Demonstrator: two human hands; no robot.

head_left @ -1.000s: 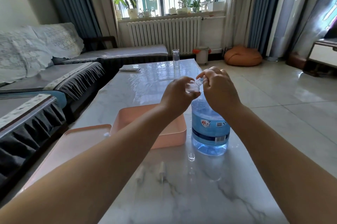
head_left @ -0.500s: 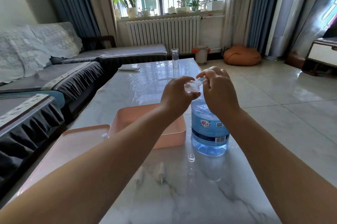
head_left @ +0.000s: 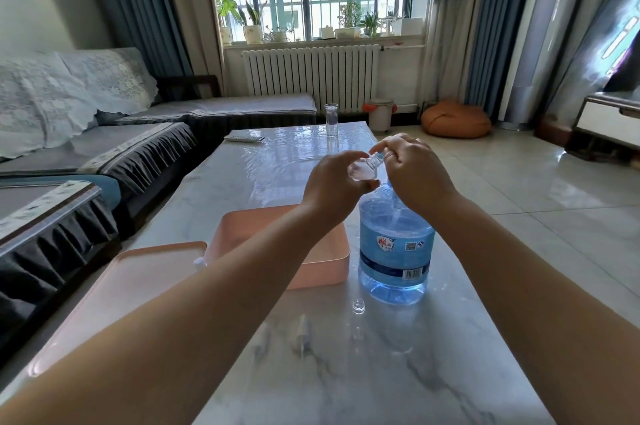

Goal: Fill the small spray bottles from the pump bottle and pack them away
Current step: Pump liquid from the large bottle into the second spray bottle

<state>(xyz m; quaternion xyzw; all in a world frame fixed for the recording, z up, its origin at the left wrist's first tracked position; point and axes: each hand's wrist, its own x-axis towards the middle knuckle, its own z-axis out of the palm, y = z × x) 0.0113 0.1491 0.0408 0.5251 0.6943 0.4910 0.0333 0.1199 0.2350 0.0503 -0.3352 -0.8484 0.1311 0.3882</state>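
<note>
Two forearms reach over the marble table (head_left: 346, 372) toward the jug (head_left: 394, 251), the blue water bottle standing right of centre. Nearest the camera, in front of the jug, a small clear cap (head_left: 358, 306) sits upright on the marble; left of it lie two pale, slim pieces (head_left: 302, 331), too faint against the stone to name. Left of the jug and almost touching it stands a pink bin (head_left: 332, 268), its inside mostly hidden by the left arm, so its contents cannot be told. Further left a flat pink lid (head_left: 131, 286) lies on the table, with a small white tip (head_left: 199, 262) just showing at its far corner. The jug holds clear water well up its body; its neck and any pump are covered by the hands. Above the jug, the left hand (head_left: 332, 187) has its fingers and thumb curled round a small clear bottle (head_left: 363, 170), tilted with its neck toward the right. The right hand (head_left: 415, 171) pinches that neck with its fingertips; whatever it holds there is hidden. Whether the bottle has liquid in it is hard to say. Beyond the jug, near the table's far edge, a tall glass (head_left: 331, 119) stands upright, and a remote (head_left: 244, 138) lies to its left.
</note>
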